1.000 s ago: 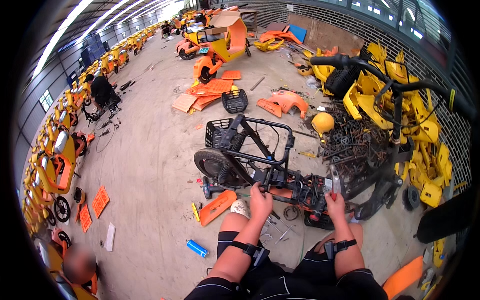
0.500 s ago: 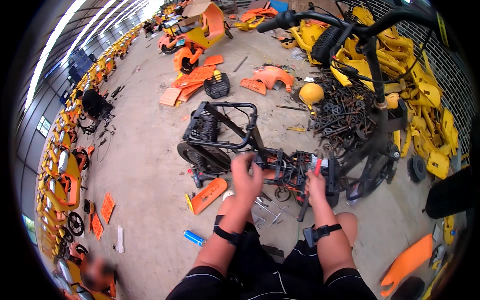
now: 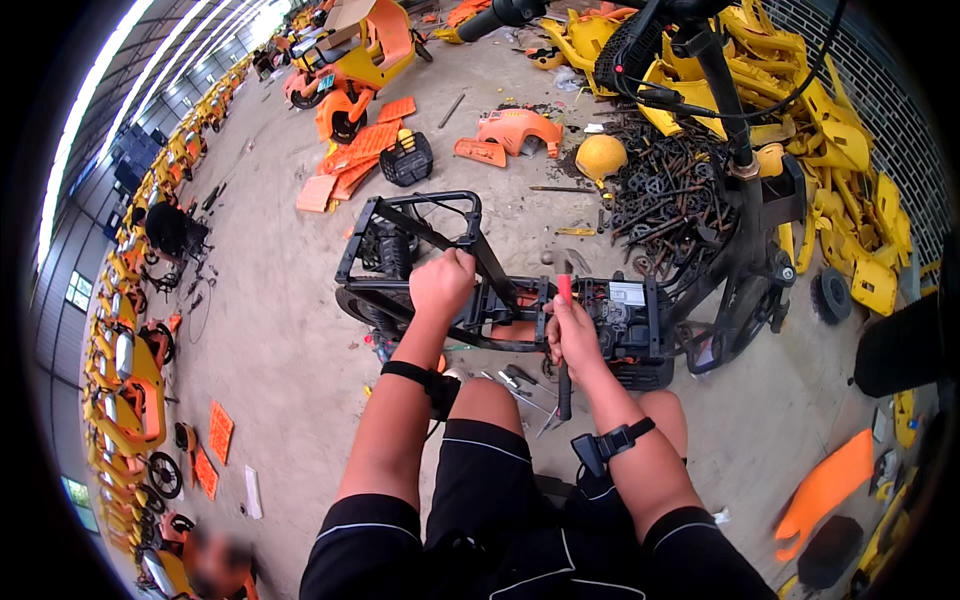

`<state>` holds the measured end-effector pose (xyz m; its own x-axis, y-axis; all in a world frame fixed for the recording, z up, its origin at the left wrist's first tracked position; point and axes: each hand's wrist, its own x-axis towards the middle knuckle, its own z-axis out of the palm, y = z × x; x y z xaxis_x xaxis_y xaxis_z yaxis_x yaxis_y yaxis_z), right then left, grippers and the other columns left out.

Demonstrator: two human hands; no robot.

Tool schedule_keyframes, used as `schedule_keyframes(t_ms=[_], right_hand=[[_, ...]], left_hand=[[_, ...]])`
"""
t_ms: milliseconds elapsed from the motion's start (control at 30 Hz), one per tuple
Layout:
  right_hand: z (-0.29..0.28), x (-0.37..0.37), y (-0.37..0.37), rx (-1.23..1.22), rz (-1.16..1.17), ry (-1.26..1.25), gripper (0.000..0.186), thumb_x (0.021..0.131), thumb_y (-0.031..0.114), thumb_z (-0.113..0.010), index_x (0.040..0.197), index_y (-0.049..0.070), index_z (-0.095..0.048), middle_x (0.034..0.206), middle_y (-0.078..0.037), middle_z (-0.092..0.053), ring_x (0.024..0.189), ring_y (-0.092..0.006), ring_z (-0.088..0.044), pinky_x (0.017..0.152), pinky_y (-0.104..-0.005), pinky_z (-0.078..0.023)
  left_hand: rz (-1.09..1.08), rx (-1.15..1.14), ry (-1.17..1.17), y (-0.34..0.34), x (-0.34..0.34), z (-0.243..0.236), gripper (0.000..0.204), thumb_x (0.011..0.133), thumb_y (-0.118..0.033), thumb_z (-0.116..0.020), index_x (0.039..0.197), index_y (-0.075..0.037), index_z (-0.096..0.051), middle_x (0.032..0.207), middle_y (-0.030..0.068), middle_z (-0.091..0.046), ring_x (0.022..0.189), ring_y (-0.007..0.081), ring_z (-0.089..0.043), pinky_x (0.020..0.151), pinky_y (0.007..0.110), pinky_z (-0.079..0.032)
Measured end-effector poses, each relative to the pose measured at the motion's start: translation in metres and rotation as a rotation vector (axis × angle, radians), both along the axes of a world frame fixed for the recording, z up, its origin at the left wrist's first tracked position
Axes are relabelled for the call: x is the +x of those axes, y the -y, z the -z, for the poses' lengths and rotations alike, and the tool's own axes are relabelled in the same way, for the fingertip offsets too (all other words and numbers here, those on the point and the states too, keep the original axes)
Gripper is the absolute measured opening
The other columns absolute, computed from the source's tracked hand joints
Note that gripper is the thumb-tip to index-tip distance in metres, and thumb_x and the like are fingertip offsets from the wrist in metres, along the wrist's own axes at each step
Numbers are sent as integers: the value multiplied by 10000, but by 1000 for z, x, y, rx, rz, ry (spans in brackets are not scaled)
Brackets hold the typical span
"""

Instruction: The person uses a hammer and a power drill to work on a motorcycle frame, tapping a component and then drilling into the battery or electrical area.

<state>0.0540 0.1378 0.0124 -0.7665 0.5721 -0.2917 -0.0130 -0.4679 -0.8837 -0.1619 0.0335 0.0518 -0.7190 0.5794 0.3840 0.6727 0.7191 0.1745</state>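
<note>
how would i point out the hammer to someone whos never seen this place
Find the stripped black scooter frame across the picture's centre. Over its middle, in the person's right grip, is the hammer. A bright red upper shaft under its metal head sets it apart from the black frame parts around it.

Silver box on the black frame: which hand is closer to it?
Right. The right hand, gripping the hammer, is just left of the silver box and slightly below it in the picture; the left hand is farther left, beside the raised black bars.
</note>
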Motion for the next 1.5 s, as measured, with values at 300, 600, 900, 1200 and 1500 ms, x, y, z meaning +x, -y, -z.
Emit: schedule_keyframes(t_ms=[300, 600, 900, 1200, 1500], right_hand=[[-30, -62, 9, 148, -57, -164, 401, 1051, 460, -422, 918, 93, -512, 598, 24, -437, 425, -79, -418, 394, -249, -353], [-16, -84, 16, 62, -58, -153, 405, 1053, 444, -418, 894, 78, -490, 577, 25, -409, 410, -84, -371, 387, -264, -351], [-10, -86, 10, 19, -118, -109, 427, 1053, 461, -396, 877, 83, -485, 577, 19, -401, 409, -94, -375, 384, -271, -344], [-2, -90, 10, 9, -64, -149, 445, 1048, 481, -395, 865, 85, -480, 578, 21, -396, 409, -91, -380, 388, -265, -344], [-21, -85, 12, -110, -189, -98, 441, 1048, 485, -395, 861, 94, -474, 574, 25, -384, 414, -91, -359, 404, -263, -329]], left_hand=[[-5, 11, -123, 10, -14, 9, 365, 993, -285, -413, 768, -74, -608, 638, 179, -658, 566, 370, -653, 546, 502, -507], [-41, -10, -23, 2, -3, 3, 401, 1007, -312, -374, 827, -70, -638, 670, 186, -674, 624, 383, -670, 656, 514, -509], [-64, 16, -66, 2, -4, 7, 390, 998, -305, -394, 795, -74, -635, 640, 182, -665, 583, 374, -661, 651, 510, -503], [-57, 22, -93, 0, -4, 6, 370, 973, -299, -430, 759, -76, -633, 618, 173, -660, 563, 362, -659, 629, 502, -505], [-54, 42, -89, 3, -5, 4, 344, 960, -287, -449, 752, -84, -633, 605, 168, -655, 549, 353, -657, 630, 503, -509]])
